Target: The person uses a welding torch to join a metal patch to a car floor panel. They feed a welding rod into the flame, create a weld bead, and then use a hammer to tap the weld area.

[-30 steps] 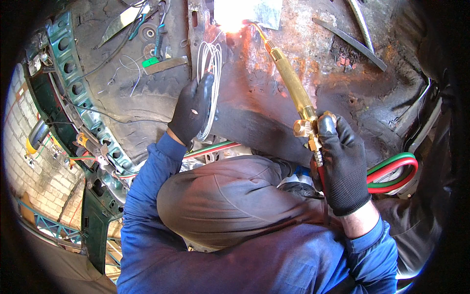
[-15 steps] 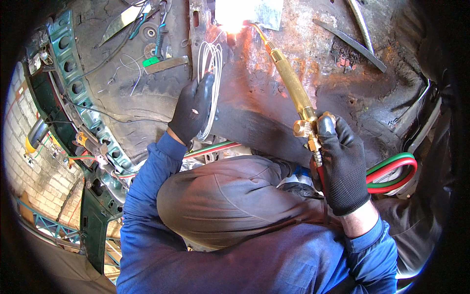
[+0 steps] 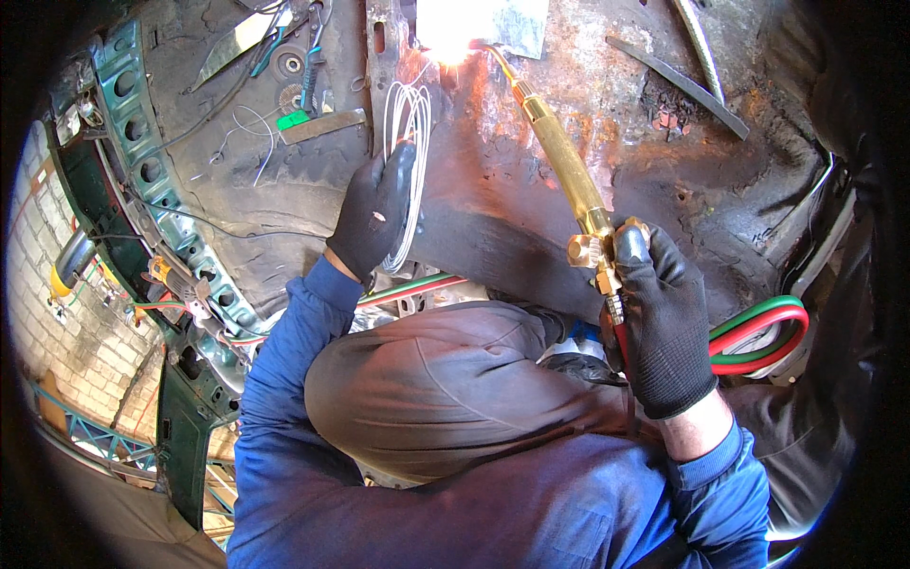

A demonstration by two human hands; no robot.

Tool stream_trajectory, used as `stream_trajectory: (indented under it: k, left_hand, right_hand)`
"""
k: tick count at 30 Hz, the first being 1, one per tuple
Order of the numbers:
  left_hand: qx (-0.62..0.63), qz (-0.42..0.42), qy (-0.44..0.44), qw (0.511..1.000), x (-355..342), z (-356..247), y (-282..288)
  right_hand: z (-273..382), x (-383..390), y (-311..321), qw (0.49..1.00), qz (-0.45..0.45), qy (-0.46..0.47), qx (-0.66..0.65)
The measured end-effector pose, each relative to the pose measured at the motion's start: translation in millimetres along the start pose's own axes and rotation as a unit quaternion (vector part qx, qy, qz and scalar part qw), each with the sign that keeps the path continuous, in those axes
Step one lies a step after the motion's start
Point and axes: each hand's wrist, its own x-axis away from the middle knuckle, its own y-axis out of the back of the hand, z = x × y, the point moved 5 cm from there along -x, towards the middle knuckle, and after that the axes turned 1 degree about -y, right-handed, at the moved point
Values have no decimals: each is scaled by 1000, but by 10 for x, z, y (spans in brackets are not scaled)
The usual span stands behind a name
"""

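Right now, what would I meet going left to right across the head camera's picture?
Cream brick wall → small green piece → left gloved hand holding a coil of pale wire → brass torch → right gloved hand gripping it → loop of red and green hoses

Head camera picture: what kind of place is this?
Probably a car repair workshop: the right hand holds a lit brass torch, and a teal-handled tool lies on the rusty metal floor.
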Motion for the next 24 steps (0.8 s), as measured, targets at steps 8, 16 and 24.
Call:
stream_trajectory:
  k: [8,16,24]
  left_hand:
    - [-6,2,18,1000,11,3,-9]
    - [-62,26,-4,998,-71,147,98]
    - [-28,16,17,999,0,36,26]
  right_hand:
    - [4,10,-13,999,4,-20,-24]
    - [-9,18,-24,999,5,-24,-47]
    - [12,16,-25,1000,-2,-5,-5]
